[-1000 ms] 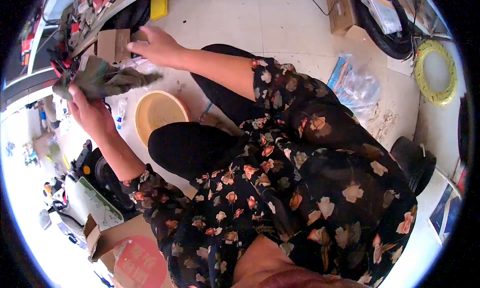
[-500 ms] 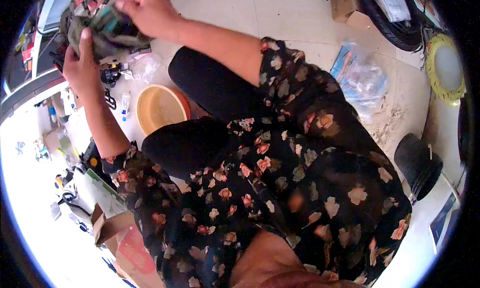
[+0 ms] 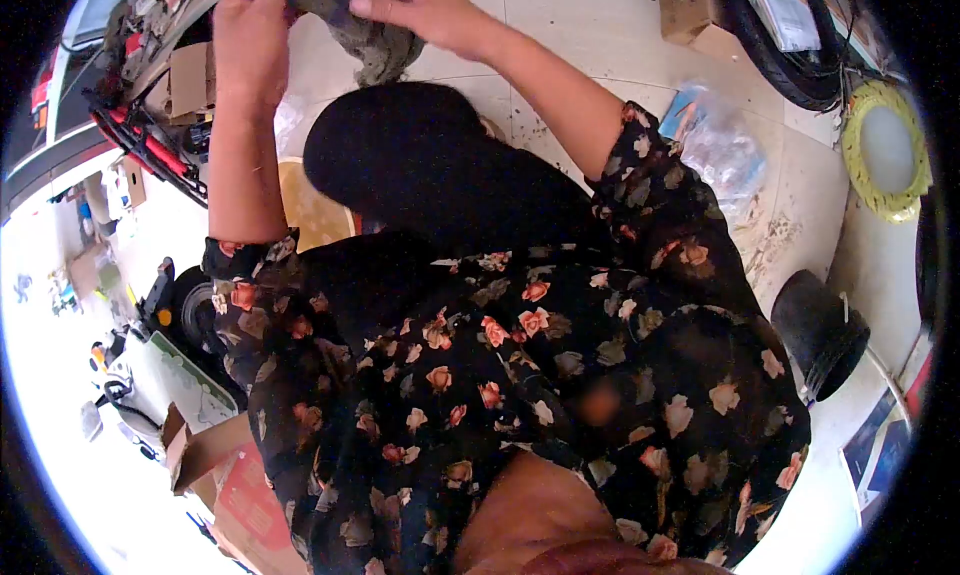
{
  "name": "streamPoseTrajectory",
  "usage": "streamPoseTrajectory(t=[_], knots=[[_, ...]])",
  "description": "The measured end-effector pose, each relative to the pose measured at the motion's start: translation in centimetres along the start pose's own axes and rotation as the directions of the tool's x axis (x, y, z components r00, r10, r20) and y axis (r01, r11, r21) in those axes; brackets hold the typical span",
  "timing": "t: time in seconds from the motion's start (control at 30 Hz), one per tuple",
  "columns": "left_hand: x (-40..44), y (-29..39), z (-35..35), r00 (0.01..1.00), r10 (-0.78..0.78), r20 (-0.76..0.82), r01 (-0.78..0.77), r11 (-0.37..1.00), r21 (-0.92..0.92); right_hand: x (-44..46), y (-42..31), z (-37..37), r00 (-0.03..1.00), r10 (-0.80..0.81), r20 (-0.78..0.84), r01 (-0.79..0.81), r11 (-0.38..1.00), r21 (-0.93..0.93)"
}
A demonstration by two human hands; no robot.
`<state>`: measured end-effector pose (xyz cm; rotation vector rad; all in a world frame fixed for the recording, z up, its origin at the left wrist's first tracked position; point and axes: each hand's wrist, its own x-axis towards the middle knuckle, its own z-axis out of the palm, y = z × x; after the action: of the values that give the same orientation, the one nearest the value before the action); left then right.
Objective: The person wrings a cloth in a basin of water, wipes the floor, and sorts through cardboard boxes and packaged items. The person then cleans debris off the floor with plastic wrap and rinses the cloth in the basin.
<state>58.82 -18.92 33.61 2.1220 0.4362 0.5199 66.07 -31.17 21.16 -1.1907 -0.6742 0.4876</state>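
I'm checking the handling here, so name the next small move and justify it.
Probably gather up the loose end of the cloth with the right hand: that end droops toward the knee, while the left hand is at the other end, near the picture's top edge.

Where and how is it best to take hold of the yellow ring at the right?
Grip the yellow ring by its left band, probably coming from the picture's left: that side faces open floor, and the middle looks open for fingers to curl in.
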Motion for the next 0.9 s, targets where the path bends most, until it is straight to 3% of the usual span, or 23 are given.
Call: streamPoseTrajectory(t=[0.03,0.13,0.17,0.2,0.23,0.27,0.3,0.33,0.4,0.43,0.47,0.53,0.6,0.63,0.7,0.73,0.77,0.87,0.9], knots=[[0.2,0.9,0.2,0.996,-0.033,0.077,0.008,0.953,0.304,-0.3,0.6,-0.4,1.0,0.006,-0.024,-0.009,0.992,-0.122],[0.9,-1.6,1.3,0.947,-0.016,0.319,0.046,0.995,-0.085,-0.1,6.7,-5.7,0.973,0.024,-0.229,-0.017,0.999,0.034],[0.5,-2.4,1.2,0.977,-0.011,0.215,0.038,0.992,-0.121,-0.7,7.1,-9.5,0.945,0.005,-0.327,-0.008,1.0,-0.007],[0.4,-3.3,-0.3,0.977,-0.065,0.205,0.063,0.998,0.016,-2.3,7.5,-14.0,0.908,-0.014,-0.419,-0.007,0.999,-0.048],[0.1,-5.9,-2.7,0.976,-0.097,0.197,0.09,0.995,0.042,-3.7,8.0,-18.5,0.864,-0.035,-0.503,-0.013,0.996,-0.091],[-0.8,-7.2,-4.9,0.963,-0.229,0.14,0.214,0.971,0.109,-4.7,9.8,-22.5,0.854,0.002,-0.52,-0.074,0.99,-0.117],[-2.6,-9.0,-7.9,0.959,-0.276,0.055,0.261,0.945,0.197,-6.3,7.7,-23.4,0.804,0.221,-0.553,-0.22,0.973,0.069],[-4.0,-12.5,-11.0,0.935,-0.356,0.007,0.348,0.918,0.188,-7.7,9.1,-26.0,0.776,-0.001,-0.631,-0.206,0.945,-0.255],[-8.6,-19.5,-17.7,0.901,-0.428,-0.07,0.433,0.877,0.211,-8.3,10.9,-28.4,0.614,0.153,-0.774,-0.276,0.961,-0.029],[-11.2,-20.2,-19.2,0.866,-0.486,-0.119,0.497,0.811,0.309,-9.8,13.1,-31.7,0.539,0.158,-0.828,-0.41,0.907,-0.093],[-13.8,-20.5,-20.7,0.827,-0.534,-0.174,0.555,0.729,0.4,-11.9,16.3,-35.9,0.461,0.147,-0.875,-0.537,0.831,-0.143],[-20.4,-24.3,-25.2,0.791,-0.596,-0.135,0.589,0.683,0.432,-16.3,22.3,-42.4,0.623,-0.081,-0.778,-0.678,0.439,-0.589],[-25.3,-24.9,-26.2,0.494,-0.834,-0.244,0.861,0.432,0.268,-16.5,22.7,-41.6,0.499,0.067,-0.864,-0.866,0.073,-0.495],[-27.1,-25.1,-26.1,0.418,-0.886,-0.201,0.894,0.361,0.266,-16.2,22.9,-41.2,0.414,0.111,-0.903,-0.896,-0.125,-0.426],[-28.0,-23.8,-25.0,0.29,-0.954,-0.079,0.928,0.26,0.265,-14.7,24.3,-38.9,0.394,0.095,-0.914,-0.874,-0.269,-0.405],[-27.7,-23.0,-24.2,0.239,-0.971,0.001,0.937,0.231,0.262,-13.8,25.0,-37.6,0.387,0.084,-0.918,-0.854,-0.341,-0.392],[-27.7,-22.5,-23.8,0.186,-0.979,0.086,0.943,0.202,0.266,-13.6,26.8,-36.3,0.488,0.049,-0.871,-0.818,-0.323,-0.477],[-28.3,-22.3,-23.4,0.29,-0.956,0.045,0.956,0.291,0.04,-11.4,32.1,-29.4,0.703,-0.139,-0.697,-0.697,-0.326,-0.638],[-27.7,-22.0,-22.8,0.296,-0.955,0.023,0.955,0.296,0.02,-10.2,32.0,-25.3,0.781,0.025,-0.624,-0.568,-0.386,-0.727]])
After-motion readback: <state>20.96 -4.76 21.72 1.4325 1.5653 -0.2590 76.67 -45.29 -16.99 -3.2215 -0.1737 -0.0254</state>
